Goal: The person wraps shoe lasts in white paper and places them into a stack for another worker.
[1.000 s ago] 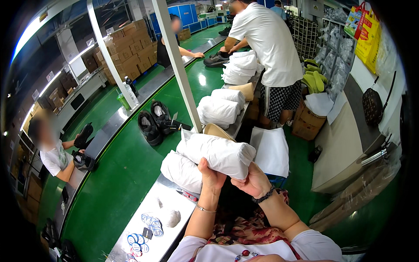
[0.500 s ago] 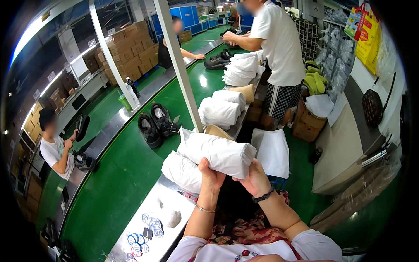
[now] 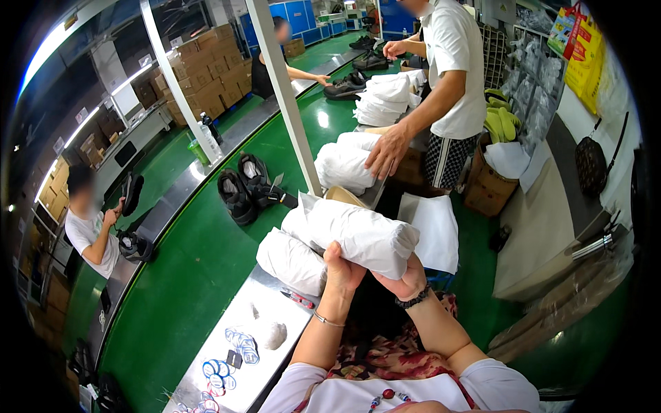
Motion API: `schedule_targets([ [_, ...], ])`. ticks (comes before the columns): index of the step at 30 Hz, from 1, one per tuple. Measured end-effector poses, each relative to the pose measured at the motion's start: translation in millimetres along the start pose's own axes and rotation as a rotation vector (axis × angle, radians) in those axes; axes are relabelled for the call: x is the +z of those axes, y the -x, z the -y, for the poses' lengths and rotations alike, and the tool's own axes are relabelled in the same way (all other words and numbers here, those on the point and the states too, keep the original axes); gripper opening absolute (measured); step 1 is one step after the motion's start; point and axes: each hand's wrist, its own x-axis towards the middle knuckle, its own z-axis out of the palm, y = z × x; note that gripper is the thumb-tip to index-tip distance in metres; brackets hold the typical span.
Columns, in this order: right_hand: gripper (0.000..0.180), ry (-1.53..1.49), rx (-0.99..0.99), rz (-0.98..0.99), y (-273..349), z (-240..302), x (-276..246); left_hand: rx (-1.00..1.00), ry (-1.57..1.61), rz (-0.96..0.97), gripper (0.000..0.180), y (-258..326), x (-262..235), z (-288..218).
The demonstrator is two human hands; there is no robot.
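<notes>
A long bundle wrapped in white paper (image 3: pixel 351 233) rests across both my hands, above the near end of the bench. My left hand (image 3: pixel 343 267) grips its near side, thumb up against the paper. Beneath its right end, my right hand (image 3: pixel 405 277) closes on it, the fingers partly hidden. A second white paper bundle (image 3: pixel 292 261) lies on the bench just left of the held one. What the wrapping contains is hidden. Farther off, more white bundles (image 3: pixel 337 165) lie along the bench, and a co-worker's hand (image 3: pixel 390 150) reaches onto them.
Dark shoes (image 3: pixel 237 199) stand on the green conveyor belt (image 3: pixel 186 265) beside a white post (image 3: pixel 289 103). Round stickers (image 3: pixel 217 372) and a small white lump (image 3: pixel 274 335) lie on the metal bench top (image 3: pixel 255 292). White sheets (image 3: pixel 430 230) hang at right. Another person (image 3: pixel 89 227) handles shoes at left.
The bundle in my hands has shifted slightly right, and my right hand has moved with it. The co-worker at the far right has leaned in and put a hand down by the white bundles.
</notes>
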Motion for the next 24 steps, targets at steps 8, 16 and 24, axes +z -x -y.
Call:
schedule_targets([
  [8,0.037,0.877,0.362,-0.089,21.8,40.1,-30.9,0.038,-0.091,-0.018,0.094,1.9,-6.7,-24.0],
  [16,0.093,1.305,-0.351,-0.093,16.4,11.6,12.6,0.074,-0.168,-0.117,0.089,6.9,-21.4,9.8],
  [24,0.072,1.835,-0.699,-0.298,28.7,41.2,-4.1,0.789,-1.531,-0.252,0.056,22.5,24.6,-15.5],
])
